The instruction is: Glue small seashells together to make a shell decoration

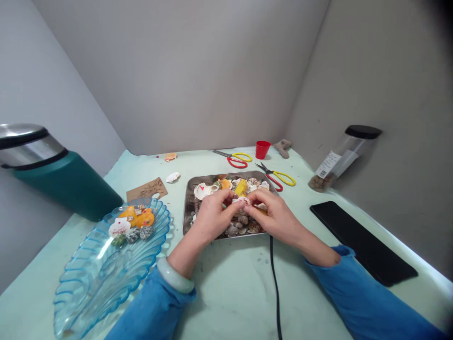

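Both my hands are over a steel tray [187, 208] filled with several seashells of mixed colours. My left hand [210, 216] and my right hand [274, 215] pinch the same small white shell with reddish marks [245, 201] between their fingertips, just above the pile. A yellow shell [241, 187] and a large white shell [202, 191] lie in the tray behind my fingers. A pale bangle [175, 277] sits on my left wrist, and both sleeves are blue.
A blue shell-shaped glass dish [102, 278] at the left holds a few shells. Two pairs of scissors [238, 158] [279, 176], a red cup [262, 149], a brown card [146, 190], a jar [341, 158], a black phone [361, 241], a green bin [53, 174] and a black cable [275, 288] surround the tray.
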`<action>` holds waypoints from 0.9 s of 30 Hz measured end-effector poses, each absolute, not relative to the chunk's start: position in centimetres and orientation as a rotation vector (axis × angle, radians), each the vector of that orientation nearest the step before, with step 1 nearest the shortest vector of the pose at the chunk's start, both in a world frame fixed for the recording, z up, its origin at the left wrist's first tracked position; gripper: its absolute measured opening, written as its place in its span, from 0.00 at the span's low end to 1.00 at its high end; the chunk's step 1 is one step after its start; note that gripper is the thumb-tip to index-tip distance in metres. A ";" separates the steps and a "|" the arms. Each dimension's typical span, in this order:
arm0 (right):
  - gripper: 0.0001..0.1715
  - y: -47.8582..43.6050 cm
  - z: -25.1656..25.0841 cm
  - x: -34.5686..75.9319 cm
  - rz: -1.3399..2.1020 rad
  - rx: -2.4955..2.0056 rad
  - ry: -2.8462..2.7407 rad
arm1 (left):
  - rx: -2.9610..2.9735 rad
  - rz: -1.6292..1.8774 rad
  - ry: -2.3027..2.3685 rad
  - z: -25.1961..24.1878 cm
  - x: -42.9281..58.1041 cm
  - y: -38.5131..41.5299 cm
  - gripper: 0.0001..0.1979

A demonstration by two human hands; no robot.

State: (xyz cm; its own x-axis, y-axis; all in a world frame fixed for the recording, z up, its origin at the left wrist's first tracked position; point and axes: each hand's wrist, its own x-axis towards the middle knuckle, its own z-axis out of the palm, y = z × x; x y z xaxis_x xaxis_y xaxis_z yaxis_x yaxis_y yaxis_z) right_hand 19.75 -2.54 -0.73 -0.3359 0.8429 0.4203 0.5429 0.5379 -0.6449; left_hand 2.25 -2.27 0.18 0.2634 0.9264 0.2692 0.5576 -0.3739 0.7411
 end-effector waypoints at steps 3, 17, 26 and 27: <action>0.04 -2.6 -0.8 19.8 0.539 -1.114 -2.021 | 2.047 0.941 1.280 0.4 2.3 -2.4 0.15; 0.05 -2.7 -0.6 19.8 0.601 -1.146 -1.994 | 2.055 0.899 1.264 0.6 2.5 -2.6 0.14; 0.10 -2.4 -0.5 20.0 0.851 -1.172 -1.812 | 2.089 0.887 1.195 0.4 2.4 -2.6 0.07; 0.10 -2.3 -0.5 20.0 0.863 -1.170 -1.803 | 2.087 0.883 1.194 0.4 2.4 -2.6 0.07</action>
